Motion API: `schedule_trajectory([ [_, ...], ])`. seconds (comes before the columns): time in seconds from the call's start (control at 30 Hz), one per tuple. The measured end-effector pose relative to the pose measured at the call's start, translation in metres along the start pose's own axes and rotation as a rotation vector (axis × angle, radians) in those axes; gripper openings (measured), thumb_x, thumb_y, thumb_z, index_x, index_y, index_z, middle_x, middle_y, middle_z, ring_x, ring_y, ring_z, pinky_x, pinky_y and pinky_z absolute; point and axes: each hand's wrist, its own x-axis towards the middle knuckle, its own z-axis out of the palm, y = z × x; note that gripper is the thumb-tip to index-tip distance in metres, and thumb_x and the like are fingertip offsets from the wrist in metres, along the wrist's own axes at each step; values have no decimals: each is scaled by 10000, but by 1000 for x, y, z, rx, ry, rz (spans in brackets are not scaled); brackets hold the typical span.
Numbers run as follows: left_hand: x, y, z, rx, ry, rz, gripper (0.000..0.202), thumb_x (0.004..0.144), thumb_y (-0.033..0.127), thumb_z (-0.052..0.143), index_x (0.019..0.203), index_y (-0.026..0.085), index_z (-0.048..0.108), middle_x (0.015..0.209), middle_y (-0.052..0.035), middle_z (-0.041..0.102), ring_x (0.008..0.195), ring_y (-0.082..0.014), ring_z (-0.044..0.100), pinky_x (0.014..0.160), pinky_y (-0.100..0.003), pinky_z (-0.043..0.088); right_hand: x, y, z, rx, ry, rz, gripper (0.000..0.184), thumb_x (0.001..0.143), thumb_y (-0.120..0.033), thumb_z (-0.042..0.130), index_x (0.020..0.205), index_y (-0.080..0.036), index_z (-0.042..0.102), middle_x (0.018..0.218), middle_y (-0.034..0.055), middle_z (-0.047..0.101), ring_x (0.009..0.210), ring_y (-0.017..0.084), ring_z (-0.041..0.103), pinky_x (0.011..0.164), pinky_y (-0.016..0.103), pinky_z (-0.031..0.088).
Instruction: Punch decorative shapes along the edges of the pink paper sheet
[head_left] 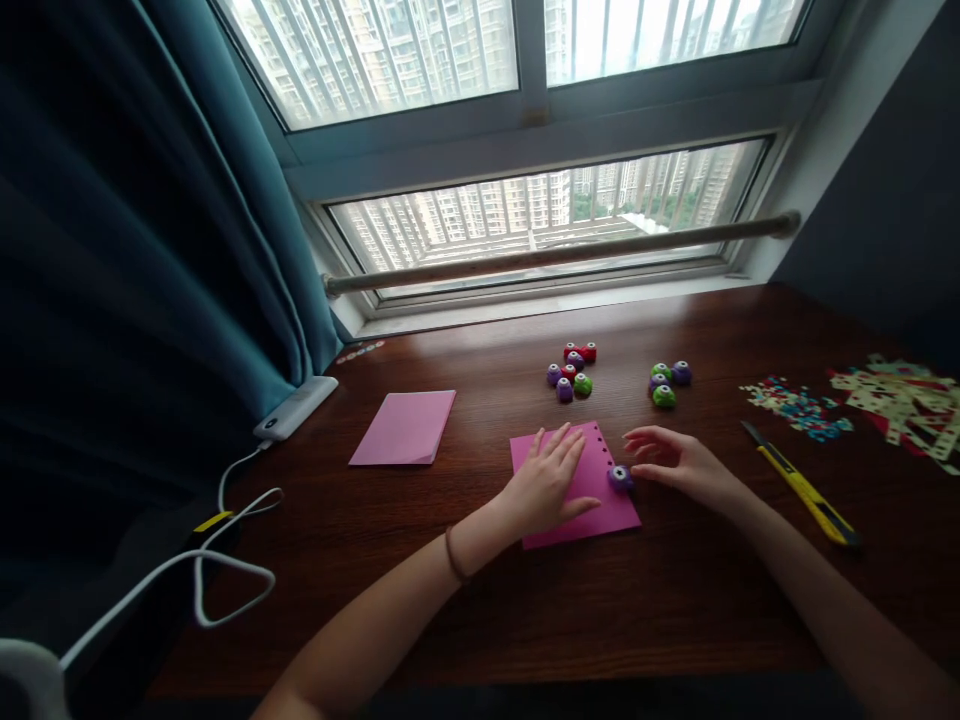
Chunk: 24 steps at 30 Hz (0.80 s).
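My left hand [551, 482] lies flat with spread fingers on a bright pink sheet of paper [581, 525]. Along that sheet's right edge runs a row of small punched holes, and a purple craft punch [619, 478] sits over the edge below them. Just to the right of the punch is my right hand [675, 465], its thumb and fingers apart and nothing visible between them. Beyond the sheet stands a cluster of red, purple and green punches [570, 372]. Several more green and purple punches [664, 385] are grouped to its right.
A lighter pink paper stack [405, 428] lies at left, near a white power bank [296, 410] with a cable. On the right are a yellow utility knife [806, 490], small colored cutouts [802, 405] and punched paper strips [900, 400]. A window and a blue curtain border the table.
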Motion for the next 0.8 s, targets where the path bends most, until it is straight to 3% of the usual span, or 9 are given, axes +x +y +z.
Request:
schedule_trajectory([
  [0.13,-1,-2,6,-21,-26,-11,815,818,591,493,1374,52,240,1417,-204,293,1348,-296,122,1068,-516,140,-2,1,0,-56,-70,-16,621,574,-408,730,1127,-194,544,1000,50,641,862,144,602,740,267,479],
  [0.3,-1,-3,12,-38,-51,-20,858,798,616,505,1380,51,228,1427,-195,278,1348,-287,131,1074,-508,129,-3,-3,3,-121,-127,-52,509,618,-342,702,1089,-211,560,977,22,649,853,134,606,722,253,432],
  [0.8,-1,-2,16,-56,-81,-34,844,806,640,464,1393,86,216,1448,-169,239,1354,-263,120,1073,-498,146,-3,-7,9,-152,-68,-33,389,666,-348,658,1023,-209,591,937,1,656,823,114,608,684,232,417],
])
